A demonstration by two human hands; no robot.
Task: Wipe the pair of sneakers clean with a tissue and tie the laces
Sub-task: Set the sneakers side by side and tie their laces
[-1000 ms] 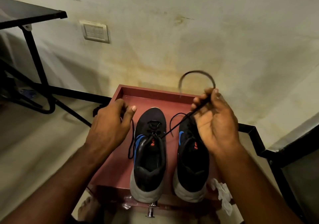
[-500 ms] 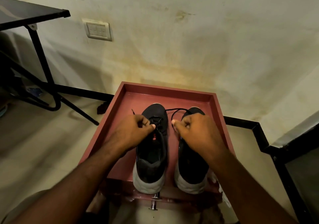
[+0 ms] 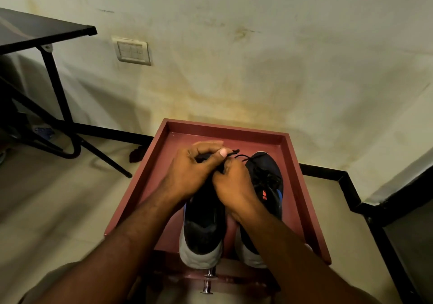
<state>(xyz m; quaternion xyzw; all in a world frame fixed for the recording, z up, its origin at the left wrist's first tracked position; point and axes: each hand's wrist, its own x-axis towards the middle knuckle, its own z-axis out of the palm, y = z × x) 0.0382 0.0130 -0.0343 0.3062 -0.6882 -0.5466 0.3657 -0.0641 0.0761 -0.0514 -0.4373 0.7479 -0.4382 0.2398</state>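
Nearest the camera, a short chrome metal knob (image 3: 208, 281) juts from the front of a dark red wooden tray (image 3: 302, 186). In the tray, side by side with white heels toward the viewer, sit the left black fabric sneaker (image 3: 202, 228) and the right black fabric sneaker (image 3: 267, 182). Above the left one's tongue, the left hand (image 3: 192, 172) and right hand (image 3: 232, 184) touch, fingers curled, pinching its thin black lace (image 3: 233, 152). Beyond stand a black metal table (image 3: 46, 32) and a white wall switch (image 3: 132, 51).

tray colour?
Dark red, a maroon shade: the tray under the sneakers. Head view, the only one.
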